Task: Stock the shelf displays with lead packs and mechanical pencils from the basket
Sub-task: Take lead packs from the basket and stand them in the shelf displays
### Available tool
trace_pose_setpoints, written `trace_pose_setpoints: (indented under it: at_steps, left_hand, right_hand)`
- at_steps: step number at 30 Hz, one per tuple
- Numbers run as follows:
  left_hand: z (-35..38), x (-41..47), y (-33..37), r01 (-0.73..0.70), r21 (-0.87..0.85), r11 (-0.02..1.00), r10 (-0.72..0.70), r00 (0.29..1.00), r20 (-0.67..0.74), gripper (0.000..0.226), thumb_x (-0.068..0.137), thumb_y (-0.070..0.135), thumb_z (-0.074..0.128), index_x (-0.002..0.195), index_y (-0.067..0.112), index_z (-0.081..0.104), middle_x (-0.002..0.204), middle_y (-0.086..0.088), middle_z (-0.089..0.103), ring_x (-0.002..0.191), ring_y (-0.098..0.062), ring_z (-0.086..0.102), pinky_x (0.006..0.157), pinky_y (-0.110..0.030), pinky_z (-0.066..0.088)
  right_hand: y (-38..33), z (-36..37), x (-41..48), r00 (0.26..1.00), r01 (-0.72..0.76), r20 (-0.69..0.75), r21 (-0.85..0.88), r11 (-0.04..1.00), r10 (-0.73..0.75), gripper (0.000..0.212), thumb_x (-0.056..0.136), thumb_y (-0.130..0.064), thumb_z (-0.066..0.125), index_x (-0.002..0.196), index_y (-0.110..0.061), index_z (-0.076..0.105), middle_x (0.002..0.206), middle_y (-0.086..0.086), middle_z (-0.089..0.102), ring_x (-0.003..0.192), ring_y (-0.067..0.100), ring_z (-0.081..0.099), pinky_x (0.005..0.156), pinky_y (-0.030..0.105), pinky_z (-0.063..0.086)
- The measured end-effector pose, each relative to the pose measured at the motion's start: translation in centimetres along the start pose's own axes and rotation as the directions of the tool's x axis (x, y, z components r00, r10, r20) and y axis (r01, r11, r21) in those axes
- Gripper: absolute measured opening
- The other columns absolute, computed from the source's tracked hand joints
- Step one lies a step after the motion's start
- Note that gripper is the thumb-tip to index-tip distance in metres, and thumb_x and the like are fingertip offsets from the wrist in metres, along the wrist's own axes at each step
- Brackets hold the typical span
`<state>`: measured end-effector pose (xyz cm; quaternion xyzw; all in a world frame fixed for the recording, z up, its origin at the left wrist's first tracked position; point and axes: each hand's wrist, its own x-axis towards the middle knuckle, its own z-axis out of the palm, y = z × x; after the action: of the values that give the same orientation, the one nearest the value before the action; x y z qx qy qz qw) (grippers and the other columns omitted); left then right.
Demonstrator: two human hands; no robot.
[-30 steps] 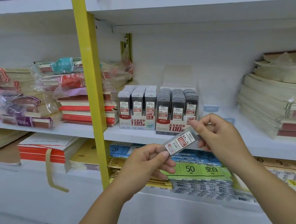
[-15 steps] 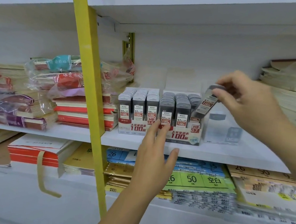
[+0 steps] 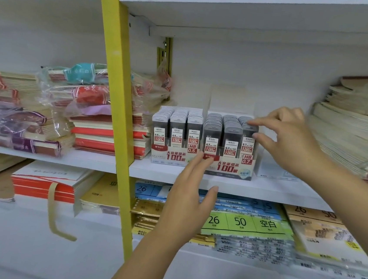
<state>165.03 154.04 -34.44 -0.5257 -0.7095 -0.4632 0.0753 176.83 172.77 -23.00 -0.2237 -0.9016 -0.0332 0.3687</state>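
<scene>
Down from mid-air, the lead pack now stands in the 0.7 display box near the front edge of the shelf.
The right hand pinches its top narrowly to seat it; straight fingers of the left hand steady the box.

Yellow upright post runs top to bottom, slightly tilted. Left of it: stacked plastic-wrapped notebook bundles. Behind it: red-spined notebook stack. Far right: tall cream notebook stack. Level below: green label packs marked 26, 50; red-and-white pad stack, tan strap hanging over its front.
</scene>
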Motion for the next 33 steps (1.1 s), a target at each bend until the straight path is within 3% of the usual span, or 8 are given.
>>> trace_pose_setpoints:
  at_steps: [6, 11, 14, 17, 20, 23, 27, 33]
  left_hand:
    - [-1.5, -3.5, -1.0, -0.025, -0.015, 1.000, 0.024, 0.998, -0.066, 0.043, 0.100, 0.018, 0.057, 0.140, 0.032, 0.049, 0.138, 0.022, 0.045, 0.132, 0.006, 0.038, 0.110, -0.015, 0.033]
    - [-0.8, -11.7, -6.5, 0.201, 0.099, 0.975, -0.218, 0.950, 0.222, 0.044, 0.098, 0.020, 0.060, 0.141, 0.025, 0.049, 0.134, 0.008, 0.048, 0.122, -0.008, 0.051, 0.100, -0.022, 0.042]
    - [0.7, -18.4, -11.7, 0.368, 0.286, 0.885, -0.461, 0.777, 0.429, 0.052, 0.098, 0.024, 0.060, 0.146, 0.015, 0.043, 0.145, -0.006, 0.045, 0.130, -0.021, 0.049, 0.107, -0.029, 0.037]
    - [2.6, -24.8, -16.2, 0.569, 0.413, 0.711, -0.696, 0.491, 0.524, 0.060, 0.099, 0.031, 0.058, 0.151, 0.015, 0.035, 0.151, -0.010, 0.039, 0.134, -0.026, 0.047, 0.111, -0.036, 0.038]
    - [4.7, -30.1, -19.3, 0.669, 0.472, 0.575, -0.775, 0.260, 0.575, 0.065, 0.098, 0.036, 0.059, 0.154, 0.015, 0.031, 0.152, -0.010, 0.042, 0.134, -0.023, 0.048, 0.109, -0.030, 0.037]
    - [6.5, -33.4, -21.3, 0.697, 0.501, 0.513, -0.777, 0.129, 0.616, 0.069, 0.097, 0.042, 0.058, 0.155, 0.018, 0.029, 0.152, -0.006, 0.045, 0.134, -0.020, 0.049, 0.107, -0.028, 0.036]
    - [8.4, -34.6, -23.0, 0.797, 0.434, 0.419, -0.767, 0.055, 0.640, 0.070, 0.096, 0.042, 0.061, 0.155, 0.022, 0.030, 0.148, -0.003, 0.051, 0.124, -0.019, 0.058, 0.105, -0.032, 0.043]
    - [9.4, -35.4, -24.1, 0.938, 0.251, 0.239, -0.741, 0.009, 0.671, 0.052, 0.091, 0.021, 0.071, 0.141, 0.026, 0.055, 0.114, 0.001, 0.072, 0.100, -0.019, 0.069, 0.075, -0.024, 0.055]
  right_hand:
    - [-2.7, 1.2, -7.9, 0.968, 0.086, -0.251, 0.322, 0.943, -0.003, 0.025, 0.094, -0.020, 0.054, 0.117, -0.025, 0.062, 0.099, -0.010, 0.057, 0.089, 0.005, 0.046, 0.076, 0.013, 0.034]
    - [-5.3, 9.2, -18.3, 0.971, -0.216, 0.208, 0.564, 0.797, 0.115, 0.022, 0.094, -0.015, 0.057, 0.102, -0.036, 0.061, 0.086, -0.013, 0.061, 0.076, 0.006, 0.056, 0.063, 0.023, 0.044]
    - [-6.3, 15.9, -25.1, 0.810, -0.449, 0.566, 0.435, 0.780, 0.151, 0.019, 0.097, -0.015, 0.055, 0.110, -0.026, 0.064, 0.100, -0.011, 0.062, 0.082, 0.010, 0.059, 0.073, 0.030, 0.047]
    - [-7.0, 22.2, -31.4, 0.579, -0.546, 0.802, 0.248, 0.800, 0.146, 0.020, 0.098, -0.016, 0.050, 0.114, -0.015, 0.063, 0.115, 0.001, 0.064, 0.096, 0.021, 0.061, 0.079, 0.031, 0.046]
    - [-7.9, 26.8, -36.8, 0.326, -0.630, 0.936, 0.107, 0.769, 0.136, 0.025, 0.098, -0.016, 0.050, 0.120, -0.021, 0.061, 0.116, -0.001, 0.063, 0.095, 0.019, 0.064, 0.082, 0.033, 0.051]
    - [-9.2, 30.6, -40.8, 0.191, -0.681, 0.968, 0.013, 0.732, 0.160, 0.027, 0.096, -0.018, 0.054, 0.121, -0.022, 0.060, 0.116, 0.001, 0.066, 0.104, 0.021, 0.062, 0.089, 0.034, 0.050]
    - [-11.3, 34.3, -44.3, 0.109, -0.716, 0.969, -0.076, 0.694, 0.219, 0.033, 0.095, -0.027, 0.059, 0.126, -0.018, 0.061, 0.121, 0.007, 0.067, 0.110, 0.024, 0.061, 0.083, 0.026, 0.044]
    - [-14.0, 36.2, -46.3, 0.206, -0.677, 0.915, -0.121, 0.726, 0.346, 0.034, 0.095, -0.030, 0.056, 0.127, -0.018, 0.058, 0.108, 0.012, 0.069, 0.099, 0.032, 0.063, 0.079, 0.035, 0.049]
